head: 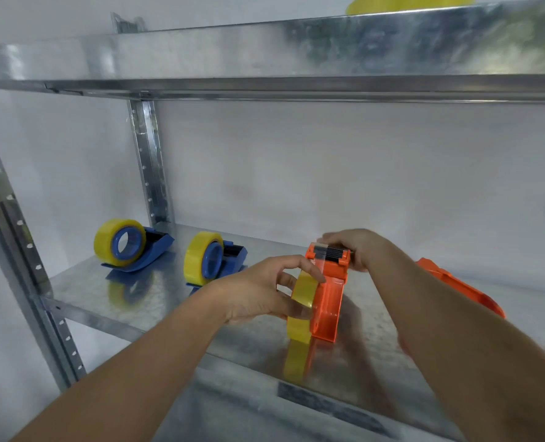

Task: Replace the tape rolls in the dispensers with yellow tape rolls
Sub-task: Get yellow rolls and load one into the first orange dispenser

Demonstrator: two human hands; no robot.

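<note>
Hands work an orange dispenser (327, 301) on a metal shelf (105, 282): the left hand (261, 290) pinches a yellow tape roll (301, 306) against the dispenser's left side, the right hand (355, 247) clasps its far cutter end. Left of the orange dispenser stand two blue dispensers (156, 247) (229, 255), each holding yellow tape.

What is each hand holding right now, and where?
Left hand pinches the yellow tape roll by its rim; right hand grips the orange dispenser at its cutter end.
</note>
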